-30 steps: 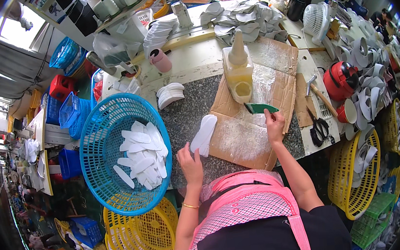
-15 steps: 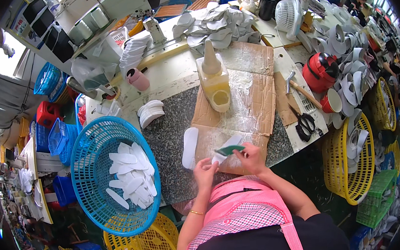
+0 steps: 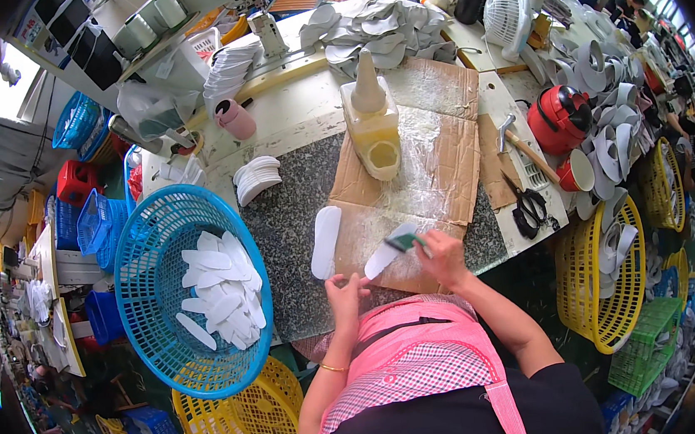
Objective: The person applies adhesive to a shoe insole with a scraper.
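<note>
A white insole [image 3: 388, 255] lies slanted on a stained cardboard sheet [image 3: 441, 141]. My right hand [image 3: 443, 258] grips a flat green scraper [image 3: 406, 243], its blade over the insole's upper part. My left hand [image 3: 347, 297] is closed, fingertips pinched at the insole's near end. A second white insole [image 3: 326, 242] rests just left, across the cardboard's edge and the speckled stone slab [image 3: 281, 223]. Beyond my hands stands a squarish, see-through container [image 3: 376, 135] of yellowish liquid, with a pale cone on it and an opening facing me.
A blue basket [image 3: 144, 320] of white insoles stands at the left, above a yellow basket [image 3: 242, 428]. A small insole stack [image 3: 258, 179] sits on the slab. Black scissors [image 3: 528, 209], a hammer [image 3: 530, 159] and a red pot [image 3: 560, 119] lie rightward. Grey-white pieces [image 3: 375, 30] are heaped behind.
My right hand has moved slightly right and lower, and the green scraper has tilted over the insole. My left hand has drawn back a little toward the insole's near end.
</note>
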{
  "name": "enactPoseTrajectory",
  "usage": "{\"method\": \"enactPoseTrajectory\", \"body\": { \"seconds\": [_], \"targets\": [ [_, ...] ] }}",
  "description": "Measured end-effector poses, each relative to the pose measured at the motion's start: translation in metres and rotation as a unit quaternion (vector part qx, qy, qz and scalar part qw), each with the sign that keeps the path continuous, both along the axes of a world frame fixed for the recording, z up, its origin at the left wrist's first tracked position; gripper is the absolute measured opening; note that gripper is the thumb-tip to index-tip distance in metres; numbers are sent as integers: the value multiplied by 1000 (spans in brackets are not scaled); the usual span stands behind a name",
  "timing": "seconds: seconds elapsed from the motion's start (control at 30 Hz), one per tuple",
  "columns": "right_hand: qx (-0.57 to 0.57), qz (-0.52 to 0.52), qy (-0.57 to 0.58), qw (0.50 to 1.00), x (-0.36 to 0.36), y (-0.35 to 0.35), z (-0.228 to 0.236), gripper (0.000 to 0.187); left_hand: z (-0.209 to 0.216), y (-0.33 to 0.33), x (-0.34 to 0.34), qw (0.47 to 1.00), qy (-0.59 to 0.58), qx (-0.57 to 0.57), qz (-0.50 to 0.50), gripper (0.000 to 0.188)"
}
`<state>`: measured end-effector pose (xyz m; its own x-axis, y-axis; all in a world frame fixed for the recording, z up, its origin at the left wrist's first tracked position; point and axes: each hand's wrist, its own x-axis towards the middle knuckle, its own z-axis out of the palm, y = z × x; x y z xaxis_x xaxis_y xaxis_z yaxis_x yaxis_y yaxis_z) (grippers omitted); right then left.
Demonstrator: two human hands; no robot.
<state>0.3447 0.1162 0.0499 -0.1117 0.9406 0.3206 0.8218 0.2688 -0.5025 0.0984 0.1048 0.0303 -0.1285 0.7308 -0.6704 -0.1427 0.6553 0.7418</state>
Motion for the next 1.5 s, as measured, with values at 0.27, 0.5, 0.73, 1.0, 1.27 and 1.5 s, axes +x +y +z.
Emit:
{"method": "enactPoseTrajectory", "body": {
  "seconds": [0.27, 0.5, 0.73, 1.0, 1.27, 1.5],
  "targets": [
    [-30, -39, 15, 999, 6, 18, 6, 11, 11, 18, 8, 994, -2, 113, -5, 59],
    [66, -155, 116, 979, 12, 125, 45, 11, 96, 39, 3, 905, 232, 355, -4, 43],
    [27, -191, 128, 973, 1, 121, 25, 11, 26, 18, -22, 573, 403, 606, -377, 9],
    [-68, 95, 96, 989, -25, -1, 15, 7, 6, 22, -11, 517, 422, 629, -399, 12],
    [-25, 197, 21, 980, -16, 1, 15, 19, 2, 18, -12, 497, 446, 629, -399, 15],
    [63, -5, 3, 998, 8, 99, 6, 14, 22, 21, -12, 549, 414, 625, -369, 16]
  ]
}}
